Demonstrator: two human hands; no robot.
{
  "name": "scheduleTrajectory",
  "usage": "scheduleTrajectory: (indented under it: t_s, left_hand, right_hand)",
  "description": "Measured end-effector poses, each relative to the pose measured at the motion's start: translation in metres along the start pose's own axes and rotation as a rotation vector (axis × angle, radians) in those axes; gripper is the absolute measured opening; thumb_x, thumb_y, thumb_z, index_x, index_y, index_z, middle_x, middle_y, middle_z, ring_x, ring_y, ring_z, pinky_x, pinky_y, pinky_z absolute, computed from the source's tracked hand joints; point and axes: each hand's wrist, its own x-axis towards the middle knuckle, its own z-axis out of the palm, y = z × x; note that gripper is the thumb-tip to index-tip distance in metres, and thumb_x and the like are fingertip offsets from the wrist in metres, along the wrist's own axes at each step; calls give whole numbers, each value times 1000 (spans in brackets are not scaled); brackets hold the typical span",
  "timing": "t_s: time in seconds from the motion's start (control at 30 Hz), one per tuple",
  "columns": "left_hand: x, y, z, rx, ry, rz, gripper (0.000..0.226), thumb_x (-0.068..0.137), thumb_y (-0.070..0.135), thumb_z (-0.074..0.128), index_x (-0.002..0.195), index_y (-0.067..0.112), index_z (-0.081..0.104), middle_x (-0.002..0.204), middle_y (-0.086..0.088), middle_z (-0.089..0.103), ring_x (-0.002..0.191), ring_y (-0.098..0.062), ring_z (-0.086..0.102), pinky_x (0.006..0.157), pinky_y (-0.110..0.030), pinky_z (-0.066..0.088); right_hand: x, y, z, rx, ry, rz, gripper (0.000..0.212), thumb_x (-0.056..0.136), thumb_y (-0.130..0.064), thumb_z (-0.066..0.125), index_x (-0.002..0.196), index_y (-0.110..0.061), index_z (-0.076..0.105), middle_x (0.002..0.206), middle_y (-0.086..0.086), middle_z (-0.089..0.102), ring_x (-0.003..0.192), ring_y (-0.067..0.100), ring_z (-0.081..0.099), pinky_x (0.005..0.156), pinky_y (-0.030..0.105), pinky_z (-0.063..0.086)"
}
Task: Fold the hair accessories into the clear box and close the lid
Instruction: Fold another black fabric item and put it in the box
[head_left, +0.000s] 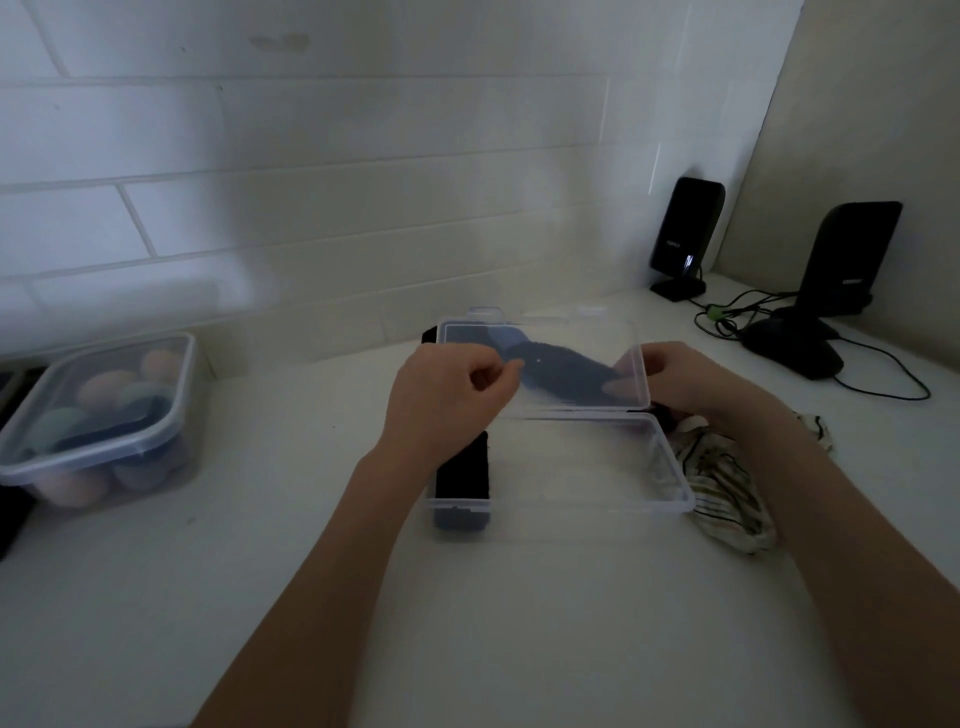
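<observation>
I am holding the lid (540, 364) of the clear box (561, 467) by its two ends, the box sitting mid-counter (311, 597) with the lid raised on its far edge. My left hand (447, 395) is pinching the lid's left end between thumb and curled fingers; my right hand (685, 379) is gripping the right end, thumb in front and fingertips showing through the plastic. A black band (462, 473) is lying folded in the box's left end. Behind the lid a dark, fuzzy item (566, 374) is showing through; in this dim light it is probably another hair accessory, but I cannot tell. A striped cloth (727, 488) is lying just beside the box on the right, under my right forearm. To the far left a lidded tub (98, 421) is holding rounded, pastel pieces. At the back right two black stands (685, 234) are standing near the wall (311, 156), with a mouse (795, 348) and cables (883, 379) close by.
</observation>
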Motion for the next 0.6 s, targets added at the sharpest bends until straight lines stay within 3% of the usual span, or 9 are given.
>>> scheduleTrajectory:
  t_s: [0.17, 0.33, 0.47, 0.6]
  left_hand:
    - [1, 2, 0, 76, -35, 36, 40, 80, 35, 70, 50, 19, 48, 40, 11, 37, 41, -3, 33, 49, -22, 30]
    - [1, 3, 0, 121, -54, 67, 41, 79, 45, 67, 51, 21, 50, 40, 11, 34, 39, -2, 32, 48, -23, 33]
    - [1, 4, 1, 216, -76, 107, 41, 81, 46, 64, 51, 23, 48, 38, 13, 30, 38, -1, 30, 47, -19, 26]
    - [1, 7, -1, 240, -81, 96, 31, 82, 49, 62, 62, 25, 59, 45, 13, 41, 43, -1, 38, 51, -22, 37]
  right_hand:
    - [-2, -5, -21, 293, 207, 55, 13, 79, -29, 70, 82, -17, 66, 70, 1, 57, 61, 13, 48, 53, 24, 34]
    - [-9, -26, -29, 343, 406, -74, 11, 84, -21, 66, 87, -15, 58, 70, -6, 55, 61, 6, 49, 54, 17, 38]
    - [-18, -42, -35, 363, 550, -224, 15, 84, -19, 67, 91, -11, 56, 63, -10, 60, 46, -6, 53, 41, 5, 36]
    - [-38, -64, -41, 377, 554, -387, 17, 84, -23, 67, 94, -15, 56, 59, 10, 54, 43, 2, 45, 43, 9, 36]
